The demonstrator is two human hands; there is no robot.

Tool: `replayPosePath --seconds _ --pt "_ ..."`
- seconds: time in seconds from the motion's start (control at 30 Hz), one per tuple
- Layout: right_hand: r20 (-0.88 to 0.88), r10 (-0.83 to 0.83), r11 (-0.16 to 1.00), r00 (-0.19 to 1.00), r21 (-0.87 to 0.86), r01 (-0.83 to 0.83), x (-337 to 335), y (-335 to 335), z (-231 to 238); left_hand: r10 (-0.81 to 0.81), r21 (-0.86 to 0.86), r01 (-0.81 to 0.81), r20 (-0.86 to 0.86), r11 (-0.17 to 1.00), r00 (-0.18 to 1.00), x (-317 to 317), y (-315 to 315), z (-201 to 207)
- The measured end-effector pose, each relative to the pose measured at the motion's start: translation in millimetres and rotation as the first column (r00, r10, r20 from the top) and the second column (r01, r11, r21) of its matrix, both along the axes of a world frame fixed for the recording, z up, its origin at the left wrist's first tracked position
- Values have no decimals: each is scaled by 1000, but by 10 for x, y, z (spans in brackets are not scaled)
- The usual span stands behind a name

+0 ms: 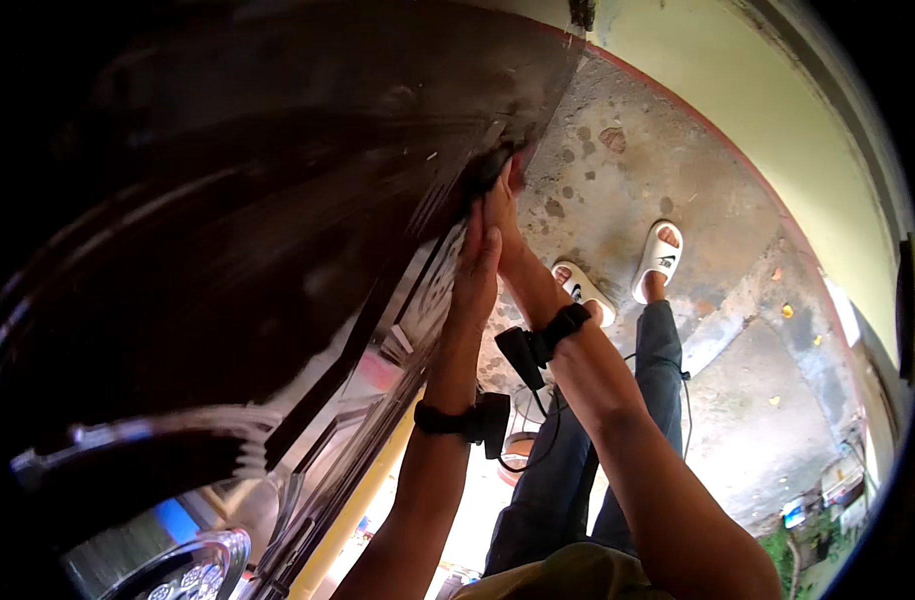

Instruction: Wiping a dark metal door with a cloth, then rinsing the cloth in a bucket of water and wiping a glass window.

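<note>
Apparently, a dark bundle (490, 170) is lying against the glossy dark panel (408, 130), right at the fingertips and close to the panel's edge, though blur is hiding whether it is cloth or something else. The right hand (501, 208) is reaching onto it, while the left hand (476, 265) is resting just below and to the left, its straight fingers lying along the panel and its thumb pointing up toward the right hand. Neither grip is showing clearly: I cannot tell whether the fingers are closing around the bundle or only pressing it flat. Judging by the pale streaks around the grip, the step in hand seems to be rubbing or pressing along the surface, and the next move is probably calling for even pressure, with care where the panel is ending just beyond the fingers. Below the grip, a black strapped device is sitting on each wrist, with cables hanging near a reddish-brown bucket (521, 450). To the right of the grip, two feet in white slides (660, 260) are standing on the stained concrete floor (718, 240), and farther out a pale wall (778, 130) is curving round
</note>
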State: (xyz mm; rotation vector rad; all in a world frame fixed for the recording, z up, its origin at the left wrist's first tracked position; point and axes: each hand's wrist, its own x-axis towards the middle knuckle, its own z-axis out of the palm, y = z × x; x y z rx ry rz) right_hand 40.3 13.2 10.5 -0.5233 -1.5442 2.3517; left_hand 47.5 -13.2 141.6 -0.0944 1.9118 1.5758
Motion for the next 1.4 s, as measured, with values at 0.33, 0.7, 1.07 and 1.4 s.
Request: replayPosePath --seconds 0.33,0.7,1.07,1.4 --pt "23 -28 996 999 -78 29 850 -1163 1567 236 0 -236 -36 972 971 1291 -1259 1091" --pt "158 -125 988 979 111 108 80 -416 1856 118 66 -114 -61 991 991 485 -658 1263" --pt "180 75 995 981 47 -85 856 -1329 1506 342 80 -345 55 935 938 1254 -1390 1010" --pt "266 -145 963 953 -181 197 475 -967 92 124 24 -129 151 991 981 788 -1185 -599"
